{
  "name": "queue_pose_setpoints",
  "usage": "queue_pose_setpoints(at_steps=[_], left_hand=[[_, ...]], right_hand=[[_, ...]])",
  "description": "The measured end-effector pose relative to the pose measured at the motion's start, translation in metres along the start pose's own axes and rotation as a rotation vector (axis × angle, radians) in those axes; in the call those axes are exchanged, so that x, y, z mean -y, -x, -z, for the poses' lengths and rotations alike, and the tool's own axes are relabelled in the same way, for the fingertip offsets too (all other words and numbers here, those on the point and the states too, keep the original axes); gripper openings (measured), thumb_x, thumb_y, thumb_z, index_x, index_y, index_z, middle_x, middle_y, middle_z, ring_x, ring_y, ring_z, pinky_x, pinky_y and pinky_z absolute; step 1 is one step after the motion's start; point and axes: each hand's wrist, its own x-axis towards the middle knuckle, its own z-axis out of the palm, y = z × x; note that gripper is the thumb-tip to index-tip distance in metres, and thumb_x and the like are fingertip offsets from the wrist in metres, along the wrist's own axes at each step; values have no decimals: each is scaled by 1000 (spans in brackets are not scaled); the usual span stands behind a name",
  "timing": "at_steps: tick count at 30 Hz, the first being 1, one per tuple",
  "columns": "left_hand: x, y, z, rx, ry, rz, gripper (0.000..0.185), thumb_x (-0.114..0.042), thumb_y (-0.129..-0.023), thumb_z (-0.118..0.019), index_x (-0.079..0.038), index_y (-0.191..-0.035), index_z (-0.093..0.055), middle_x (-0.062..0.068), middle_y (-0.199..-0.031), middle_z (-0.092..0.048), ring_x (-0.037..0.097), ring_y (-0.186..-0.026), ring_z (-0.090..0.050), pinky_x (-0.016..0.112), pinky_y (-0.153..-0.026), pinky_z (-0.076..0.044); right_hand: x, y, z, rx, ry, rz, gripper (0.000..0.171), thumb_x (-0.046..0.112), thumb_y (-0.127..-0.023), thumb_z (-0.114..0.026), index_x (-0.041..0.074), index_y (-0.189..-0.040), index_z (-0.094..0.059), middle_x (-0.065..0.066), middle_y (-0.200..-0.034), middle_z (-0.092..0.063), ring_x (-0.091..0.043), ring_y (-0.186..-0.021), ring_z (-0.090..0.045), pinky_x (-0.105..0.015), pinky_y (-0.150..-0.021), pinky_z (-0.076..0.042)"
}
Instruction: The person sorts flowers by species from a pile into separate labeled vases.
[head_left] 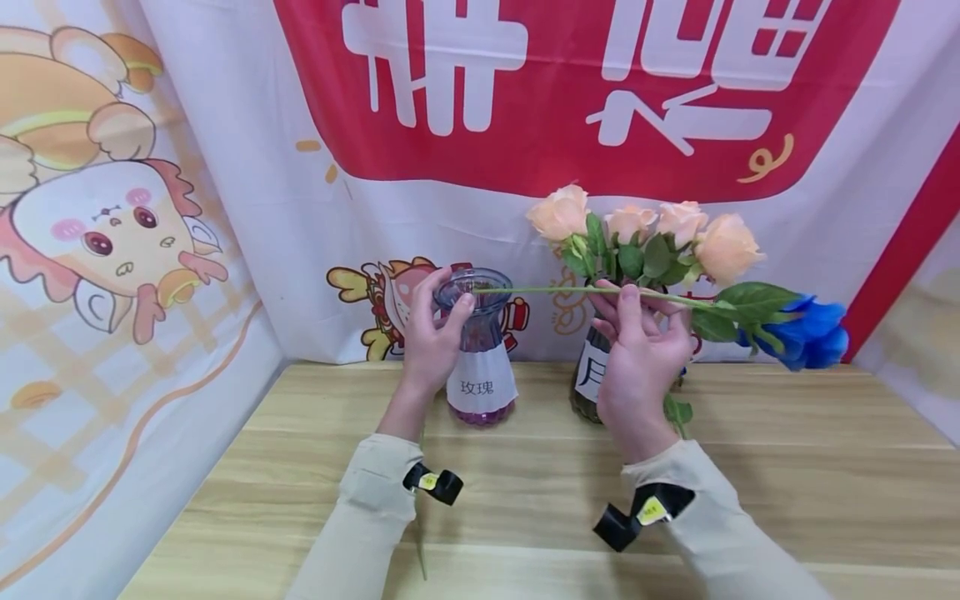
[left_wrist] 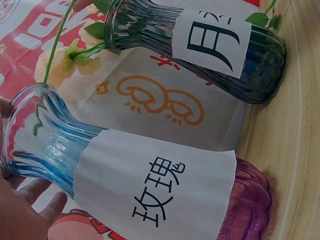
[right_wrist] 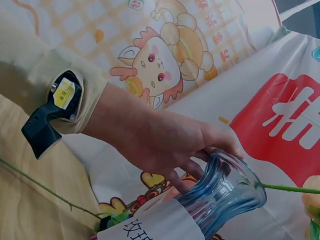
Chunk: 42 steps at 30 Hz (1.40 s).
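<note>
My left hand [head_left: 435,333] holds a clear-blue glass vase [head_left: 480,333] by its flared rim, thumb at the front and fingers behind. The vase stands upright, with a purple base and a white paper label [left_wrist: 155,185]. Between thumb and fingers, my right hand [head_left: 641,358] pinches the green stem of a blue rose [head_left: 806,333]. That stem lies nearly level, its bare end at the vase mouth and its bloom out to the right. Behind the right hand stands a dark glass vase [left_wrist: 215,55] with peach roses [head_left: 562,214] in it, partly hidden by that hand.
Another thin green stem [head_left: 422,542] lies on the wooden table [head_left: 525,508] beside the left forearm. Green leaves [head_left: 678,410] show near the right wrist. A white cloth backdrop [head_left: 247,125] with red and cartoon prints hangs behind and at the left.
</note>
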Motion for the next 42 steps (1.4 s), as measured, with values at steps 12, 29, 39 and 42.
queue_pose_setpoints(at_steps=[12,29,39,42], left_hand=[[1,1,0,-2,-2,-4,61,-35,-105,-63,-14,-159,-43,6,-163,-42,30,-144,-49,57,-117,-50],[2,1,1,-7,-4,0,59,-35,-105,-62,-18,-158,-44,5,-163,-41,29,-144,-50,55,-116,-51],[1,1,0,-9,-13,-19,62,-37,-105,-62,-13,-159,-43,7,-162,-42,29,-143,-50,56,-117,-50],[1,1,0,-10,-15,-19,62,-37,-105,-63,-13,-159,-43,7,-163,-42,28,-143,-49,56,-116,-50]], right_hand=[[-14,-9,-21,75,122,104,21,27,-102,-71,15,-113,-58,-26,-118,-77,-24,-96,-81,-28,-67,-61],[-27,-9,-44,129,220,38,6,20,-104,-71,20,-103,-65,-16,-110,-81,-16,-89,-80,-23,-56,-51],[-45,-2,-59,171,375,3,13,18,-97,-79,8,-102,-74,-2,-99,-77,-9,-89,-72,-22,-74,-56],[-50,0,-61,180,479,-25,17,22,-95,-82,7,-101,-77,-3,-100,-77,-10,-90,-69,-21,-76,-55]])
